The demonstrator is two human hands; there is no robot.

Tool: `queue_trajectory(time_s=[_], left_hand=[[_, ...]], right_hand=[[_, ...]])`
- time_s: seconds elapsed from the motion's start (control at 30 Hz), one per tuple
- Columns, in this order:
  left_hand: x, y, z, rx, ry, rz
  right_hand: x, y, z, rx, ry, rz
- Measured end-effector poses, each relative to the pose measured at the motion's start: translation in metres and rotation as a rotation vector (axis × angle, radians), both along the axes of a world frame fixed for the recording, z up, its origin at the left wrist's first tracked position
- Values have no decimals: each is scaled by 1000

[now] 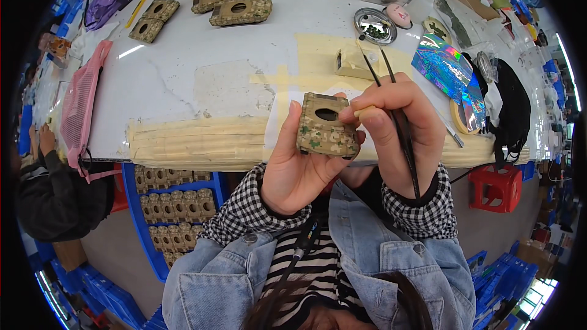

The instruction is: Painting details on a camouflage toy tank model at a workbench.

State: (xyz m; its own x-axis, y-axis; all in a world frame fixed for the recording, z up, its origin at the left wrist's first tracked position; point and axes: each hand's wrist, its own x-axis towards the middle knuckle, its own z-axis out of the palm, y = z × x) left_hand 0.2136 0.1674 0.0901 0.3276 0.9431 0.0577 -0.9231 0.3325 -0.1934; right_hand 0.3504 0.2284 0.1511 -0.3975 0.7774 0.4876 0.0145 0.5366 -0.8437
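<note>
My left hand (284,174) cradles a small camouflage toy tank hull (319,137) with a round dark hole in its top, tilted up in front of me. Long black tweezers (403,137) rest in my right hand (416,113), their two tips apart and pointing away from me. Between that hand's thumb and forefinger is the end of a thin pale stick (365,110), its kind too small to make out; the fingertips meet the hull's right side. Beyond the tweezer tips, a round metal dish (361,17) holds small green pieces.
More camouflage hulls (241,10) stand at the far left of the table. A tape-covered block (354,64), a holographic sheet (443,64) and a pink mesh bag (82,107) lie around. Below the edge are a blue tray (137,214) of hulls and a red stool (496,188). A person sits left.
</note>
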Motion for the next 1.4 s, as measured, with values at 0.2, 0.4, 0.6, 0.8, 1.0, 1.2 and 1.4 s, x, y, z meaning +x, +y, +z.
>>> queue_trajectory(time_s=[0.2, 0.4, 0.6, 0.8, 1.0, 1.2, 1.4], left_hand=[[-6, 0, -13, 67, -134, -39], [-10, 0, -3, 13, 0, 2], [-17, -1, -3, 32, 44, 110], [-20, -1, -6, 56, 29, 123], [-13, 3, -11, 78, 11, 84], [-8, 2, -4, 25, 102, 95], [-7, 3, -4, 15, 103, 89]], right_hand=[[14, 31, -8, 56, 27, -360], [24, 65, -24, 567, -307, -543], [28, 63, -28, 507, -458, -453], [55, 26, -32, 88, -228, -309], [80, 4, -44, -347, -164, -36], [77, 4, -50, -541, -94, -58], [75, 7, -50, -578, -130, -48]])
